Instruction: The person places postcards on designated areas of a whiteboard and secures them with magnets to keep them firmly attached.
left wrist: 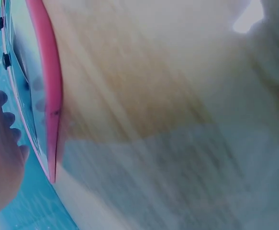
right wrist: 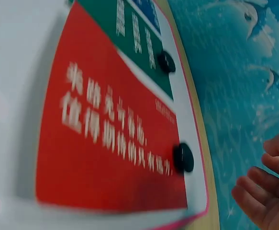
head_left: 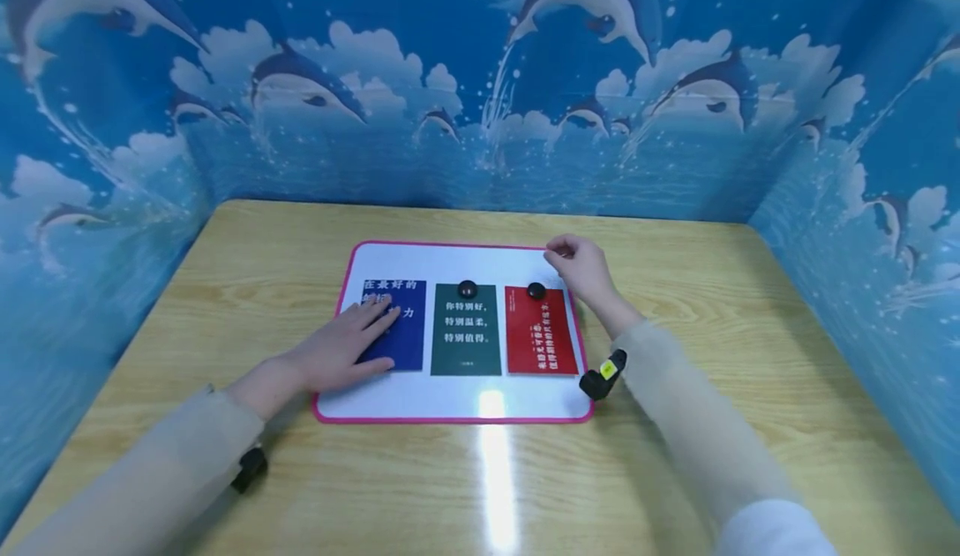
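Note:
A pink-edged whiteboard (head_left: 450,402) lies on the table and bears three cards with white lettering. My left hand (head_left: 345,343) rests with spread fingers on the blue card (head_left: 408,343) at the left, hiding part of its text. The green card (head_left: 465,356) is in the middle, with a round black magnet (head_left: 467,289) at its top edge. Another black magnet (right wrist: 183,158) sits at the top of the red card (right wrist: 106,129). My right hand (head_left: 585,268) is at the board's upper right corner, its fingers loosely bent; nothing shows between them in the right wrist view (right wrist: 268,187).
The wood-grain table (head_left: 675,289) extends around the board. A blue dolphin-patterned cloth (head_left: 450,164) hangs behind it and along both sides. Black wrist cameras are strapped at both sleeves, the right one (head_left: 602,375) close to the board's right edge.

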The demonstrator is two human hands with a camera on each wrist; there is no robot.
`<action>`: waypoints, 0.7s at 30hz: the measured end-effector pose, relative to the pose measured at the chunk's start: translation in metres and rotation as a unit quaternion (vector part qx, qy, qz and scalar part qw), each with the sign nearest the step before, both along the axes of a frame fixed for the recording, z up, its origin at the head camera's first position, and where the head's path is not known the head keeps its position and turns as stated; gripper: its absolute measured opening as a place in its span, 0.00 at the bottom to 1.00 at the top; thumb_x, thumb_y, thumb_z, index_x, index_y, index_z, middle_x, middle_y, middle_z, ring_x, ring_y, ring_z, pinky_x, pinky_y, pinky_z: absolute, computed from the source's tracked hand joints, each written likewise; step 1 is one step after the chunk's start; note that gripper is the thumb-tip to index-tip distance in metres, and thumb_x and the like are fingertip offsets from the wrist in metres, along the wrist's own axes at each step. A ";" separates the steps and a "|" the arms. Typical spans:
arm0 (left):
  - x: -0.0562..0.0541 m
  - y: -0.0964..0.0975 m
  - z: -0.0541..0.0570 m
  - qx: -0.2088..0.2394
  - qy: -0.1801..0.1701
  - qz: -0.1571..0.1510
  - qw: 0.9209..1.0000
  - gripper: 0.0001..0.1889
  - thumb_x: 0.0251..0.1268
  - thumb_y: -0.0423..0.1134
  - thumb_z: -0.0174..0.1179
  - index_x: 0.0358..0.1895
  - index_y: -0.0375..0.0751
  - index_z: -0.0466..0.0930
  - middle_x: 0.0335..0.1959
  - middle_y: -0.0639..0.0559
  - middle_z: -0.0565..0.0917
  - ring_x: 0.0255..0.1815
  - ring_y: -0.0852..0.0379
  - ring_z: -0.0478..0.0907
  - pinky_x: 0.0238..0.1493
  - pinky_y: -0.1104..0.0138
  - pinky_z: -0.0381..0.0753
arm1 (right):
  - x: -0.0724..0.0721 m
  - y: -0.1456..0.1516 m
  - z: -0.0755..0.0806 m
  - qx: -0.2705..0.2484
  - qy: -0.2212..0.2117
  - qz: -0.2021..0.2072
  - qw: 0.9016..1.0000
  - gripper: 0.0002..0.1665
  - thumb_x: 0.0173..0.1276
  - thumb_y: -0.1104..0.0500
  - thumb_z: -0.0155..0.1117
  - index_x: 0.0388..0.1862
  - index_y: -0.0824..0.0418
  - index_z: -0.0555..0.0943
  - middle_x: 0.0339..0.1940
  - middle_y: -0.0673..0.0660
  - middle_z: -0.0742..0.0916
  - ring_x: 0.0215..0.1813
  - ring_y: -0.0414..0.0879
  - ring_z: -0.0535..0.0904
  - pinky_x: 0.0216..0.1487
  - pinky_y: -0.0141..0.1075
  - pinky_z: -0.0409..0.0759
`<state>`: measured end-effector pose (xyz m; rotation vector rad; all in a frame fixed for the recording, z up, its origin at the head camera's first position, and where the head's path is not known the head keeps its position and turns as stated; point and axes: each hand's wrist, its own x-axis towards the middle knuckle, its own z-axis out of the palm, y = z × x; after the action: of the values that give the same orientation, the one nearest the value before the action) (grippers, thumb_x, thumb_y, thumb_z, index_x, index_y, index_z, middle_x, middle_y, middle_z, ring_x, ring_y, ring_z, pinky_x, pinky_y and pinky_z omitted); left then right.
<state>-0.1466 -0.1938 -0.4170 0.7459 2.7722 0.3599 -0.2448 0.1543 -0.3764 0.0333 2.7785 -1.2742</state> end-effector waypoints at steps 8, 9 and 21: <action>-0.004 -0.006 -0.005 -0.038 0.007 -0.005 0.999 0.39 0.68 0.60 0.45 0.74 0.40 0.46 0.76 0.40 0.46 0.76 0.39 0.41 0.73 0.45 0.43 | 0.000 0.040 -0.008 0.055 0.033 0.003 0.998 0.21 0.71 0.56 0.52 0.57 0.66 0.74 0.54 0.64 0.79 0.56 0.56 0.75 0.57 0.49 0.75; -0.004 -0.006 -0.005 -0.042 0.005 -0.005 0.999 0.39 0.68 0.60 0.45 0.74 0.40 0.46 0.76 0.40 0.46 0.76 0.39 0.41 0.74 0.45 0.43 | 0.001 0.044 -0.008 0.064 0.033 0.006 0.997 0.21 0.71 0.55 0.52 0.58 0.66 0.73 0.55 0.64 0.79 0.58 0.57 0.74 0.58 0.50 0.74; -0.007 -0.006 -0.010 -0.049 -0.002 -0.005 0.999 0.40 0.68 0.61 0.44 0.74 0.41 0.45 0.76 0.42 0.46 0.77 0.41 0.40 0.74 0.45 0.42 | 0.004 0.091 -0.018 0.235 0.009 0.080 0.969 0.31 0.66 0.53 0.59 0.63 0.69 0.69 0.66 0.71 0.69 0.68 0.66 0.58 0.68 0.59 0.56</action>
<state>-0.1534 -0.1999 -0.4267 0.7340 2.7585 0.2227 -0.2412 0.2453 -0.3948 -0.1695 2.9554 -0.5647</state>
